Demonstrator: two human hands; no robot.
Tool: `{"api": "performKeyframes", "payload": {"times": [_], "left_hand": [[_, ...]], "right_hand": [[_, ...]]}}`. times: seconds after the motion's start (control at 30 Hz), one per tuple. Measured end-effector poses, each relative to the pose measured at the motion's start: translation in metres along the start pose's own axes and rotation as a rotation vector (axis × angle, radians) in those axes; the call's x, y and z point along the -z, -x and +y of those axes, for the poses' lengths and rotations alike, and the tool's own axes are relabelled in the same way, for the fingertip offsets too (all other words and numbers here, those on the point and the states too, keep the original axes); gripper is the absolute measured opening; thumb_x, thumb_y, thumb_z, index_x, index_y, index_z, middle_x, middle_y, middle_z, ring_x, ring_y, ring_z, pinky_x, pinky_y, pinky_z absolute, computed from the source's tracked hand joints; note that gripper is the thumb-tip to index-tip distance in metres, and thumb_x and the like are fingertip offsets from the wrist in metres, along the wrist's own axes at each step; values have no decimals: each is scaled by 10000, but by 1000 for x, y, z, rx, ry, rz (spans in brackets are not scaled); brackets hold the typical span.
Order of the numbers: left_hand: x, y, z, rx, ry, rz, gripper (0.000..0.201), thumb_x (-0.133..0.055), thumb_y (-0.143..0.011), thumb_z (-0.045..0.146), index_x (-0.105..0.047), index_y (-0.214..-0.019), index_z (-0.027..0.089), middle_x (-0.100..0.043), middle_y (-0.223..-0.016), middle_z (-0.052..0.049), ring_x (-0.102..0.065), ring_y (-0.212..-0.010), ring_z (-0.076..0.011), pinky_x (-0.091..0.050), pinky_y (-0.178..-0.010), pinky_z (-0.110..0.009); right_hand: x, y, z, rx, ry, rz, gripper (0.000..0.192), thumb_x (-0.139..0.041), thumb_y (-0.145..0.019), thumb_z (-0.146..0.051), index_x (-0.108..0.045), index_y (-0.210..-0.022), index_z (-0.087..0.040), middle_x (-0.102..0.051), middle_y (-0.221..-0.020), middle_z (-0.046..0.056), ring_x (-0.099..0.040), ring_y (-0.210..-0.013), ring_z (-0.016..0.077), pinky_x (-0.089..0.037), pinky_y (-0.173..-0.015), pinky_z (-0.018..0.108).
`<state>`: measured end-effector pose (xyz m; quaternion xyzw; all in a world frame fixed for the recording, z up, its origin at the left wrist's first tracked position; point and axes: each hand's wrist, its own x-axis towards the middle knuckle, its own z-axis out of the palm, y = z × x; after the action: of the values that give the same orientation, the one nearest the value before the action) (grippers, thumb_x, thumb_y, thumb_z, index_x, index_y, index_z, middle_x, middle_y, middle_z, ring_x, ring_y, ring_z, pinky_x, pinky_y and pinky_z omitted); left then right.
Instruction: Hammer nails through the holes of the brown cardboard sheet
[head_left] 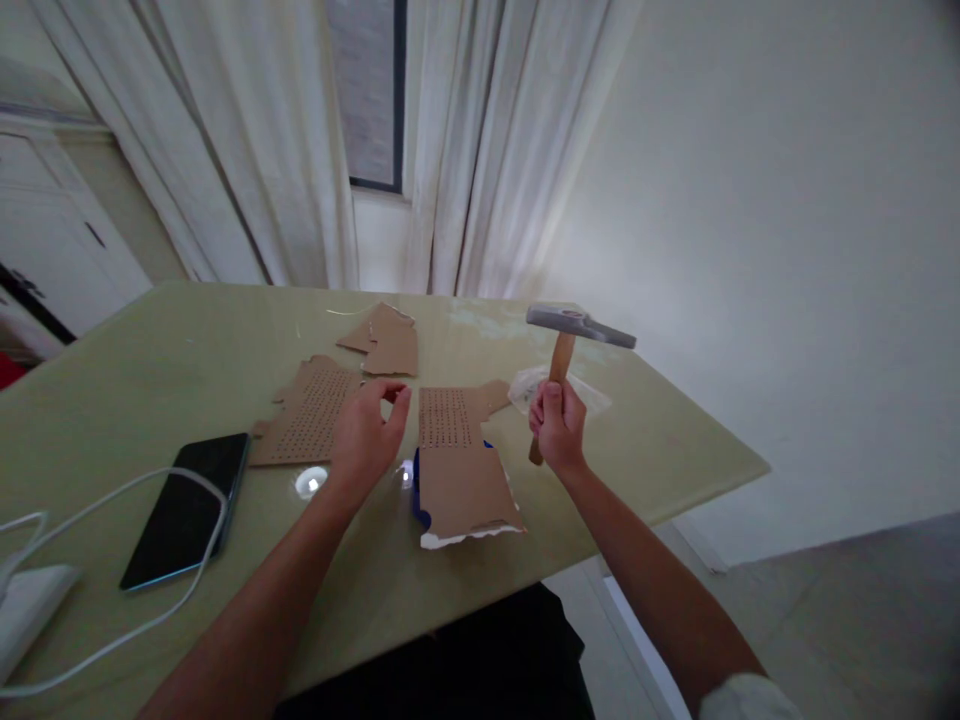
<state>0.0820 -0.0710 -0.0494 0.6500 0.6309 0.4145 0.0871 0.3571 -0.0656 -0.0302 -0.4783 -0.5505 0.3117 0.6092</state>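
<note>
Gripping hammer [562, 352] in right hand [559, 422], with left hand [370, 430] curled narrow beside cardboard [450, 418]; cannot tell if empty. Could hit left hand through poor aim.

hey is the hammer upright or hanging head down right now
Upright: the right hand grips the hammer, its metal head above the fingers.
</note>
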Motion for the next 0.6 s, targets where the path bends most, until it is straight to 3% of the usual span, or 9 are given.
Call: {"api": "performKeyframes", "payload": {"times": [0.1, 0.2, 0.43, 0.6], "left_hand": [[7, -3, -18, 19, -452, -69, 283, -550, -1066, 336, -790, -1078, 187, -825, -1116, -185, -736, -1057, -382, -518, -903, -482], [7, 1, -33, 12, -709, -204, 262, -571, -1036, 314, -798, -1065, 186, -816, -1180, -217, -726, -1163, -436, -517, -923, -517], [-1, 4, -46, 33, -828, -280, 396, -394, -1093, 231, -779, -1022, 169, -814, -1101, -217, -771, -1047, -401, -520, -866, -486], [-5, 4, -40, 13, -810, -325, 354, -413, -1092, 274, -749, -1069, 162, -795, -1150, -226, -745, -1134, -424, -536, -917, -506]], "right_hand": [[-21, -31, 28, 42, -52, 90, 689, -480, -925, -977, -378, -848, -300, -315, -615, -106, -282, -477, 109, -264, -438, 255], [-32, -52, 48, 31, -64, 101, 673, -448, -946, -964, -377, -860, -301, -320, -622, -103, -295, -486, 113, -276, -444, 252], [-32, -51, 59, 15, -118, 105, 632, -437, -993, -920, -380, -882, -301, -317, -662, -87, -294, -486, 116, -276, -439, 269], [-21, -41, 60, 45, -166, 25, 618, -505, -996, -893, -405, -858, -299, -347, -648, -75, -315, -501, 123, -294, -457, 278]]}}
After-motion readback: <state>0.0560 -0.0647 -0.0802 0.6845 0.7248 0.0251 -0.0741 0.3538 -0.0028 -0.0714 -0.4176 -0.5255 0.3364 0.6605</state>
